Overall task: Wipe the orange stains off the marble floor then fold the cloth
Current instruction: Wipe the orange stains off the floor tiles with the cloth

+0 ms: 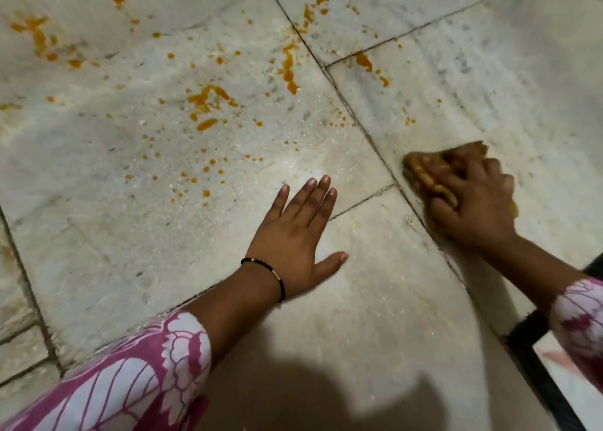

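So the right hand (pixel 470 199) has its fingers curled down over a bunched-up cloth (pixel 430 176), which is already stained orange-brown, and it's pressing it onto the marble floor (pixel 424 316) just right of the grout line (pixel 359 124) that runs diagonally through the shot. The hand looks a bit blurred, so my guess is it's mid-scrub. The left hand (pixel 297 238) is flat on the tile with fingers straight and spread, holding nothing, just propping the person up; there's a thin black bracelet (pixel 264 266) on that wrist and a pink-and-white floral sleeve (pixel 146 365) behind it. Most of the work looks undone to me: the big orange stains (pixel 208 101) are well off to the upper left of the cloth, with more streaks near the tile joint up top and a spray of small dots in between. If I were doing it, I'd keep firm downward pressure, pull the mess toward one spot instead of smearing it outward, and turn the cloth to a cleaner face, since that one's pretty loaded. The grout is where colour could hang on, so work along the line rather than across it. Containers: I can't see any bucket, bowl or bottle here, so nothing to report there. Folding comes way later.
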`<state>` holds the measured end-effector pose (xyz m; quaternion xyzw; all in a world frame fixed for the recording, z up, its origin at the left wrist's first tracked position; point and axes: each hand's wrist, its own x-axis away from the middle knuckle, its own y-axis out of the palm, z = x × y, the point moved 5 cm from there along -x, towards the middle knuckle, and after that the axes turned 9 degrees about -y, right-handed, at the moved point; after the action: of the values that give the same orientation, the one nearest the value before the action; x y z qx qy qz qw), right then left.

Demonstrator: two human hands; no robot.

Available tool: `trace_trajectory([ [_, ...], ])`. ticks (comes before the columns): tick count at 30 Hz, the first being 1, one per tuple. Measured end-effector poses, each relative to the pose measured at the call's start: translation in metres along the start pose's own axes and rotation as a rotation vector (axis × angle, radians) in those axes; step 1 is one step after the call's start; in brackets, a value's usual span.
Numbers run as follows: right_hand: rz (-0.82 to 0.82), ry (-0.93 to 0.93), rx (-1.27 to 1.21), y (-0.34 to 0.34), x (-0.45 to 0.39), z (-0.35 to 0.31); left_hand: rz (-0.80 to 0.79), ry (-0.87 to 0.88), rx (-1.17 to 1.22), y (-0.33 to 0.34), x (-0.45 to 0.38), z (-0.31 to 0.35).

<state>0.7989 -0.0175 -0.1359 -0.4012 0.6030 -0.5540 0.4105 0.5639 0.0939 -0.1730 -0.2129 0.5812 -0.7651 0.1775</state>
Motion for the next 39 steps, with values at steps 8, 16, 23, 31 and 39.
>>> trace_trajectory([
  [8, -0.056, 0.037, 0.000, 0.007, -0.104, -0.004, -0.011, -0.021, 0.007, -0.002, 0.000, 0.003],
  [16, 0.004, 0.095, 0.021, -0.003, -0.033, 0.037, -0.014, -0.006, -0.017, -0.001, 0.001, 0.004],
  [23, -0.066, -0.049, -0.038, 0.007, -0.098, -0.040, -0.195, 0.027, -0.096, -0.009, 0.001, -0.006],
  [31, -0.204, -0.394, 0.077, -0.005, -0.010, -0.074, -0.248, 0.236, -0.368, -0.080, 0.086, -0.132],
  [39, -0.295, -1.062, 0.135, -0.014, 0.014, -0.250, -0.172, 0.098, -0.352, -0.079, 0.175, -0.184],
])
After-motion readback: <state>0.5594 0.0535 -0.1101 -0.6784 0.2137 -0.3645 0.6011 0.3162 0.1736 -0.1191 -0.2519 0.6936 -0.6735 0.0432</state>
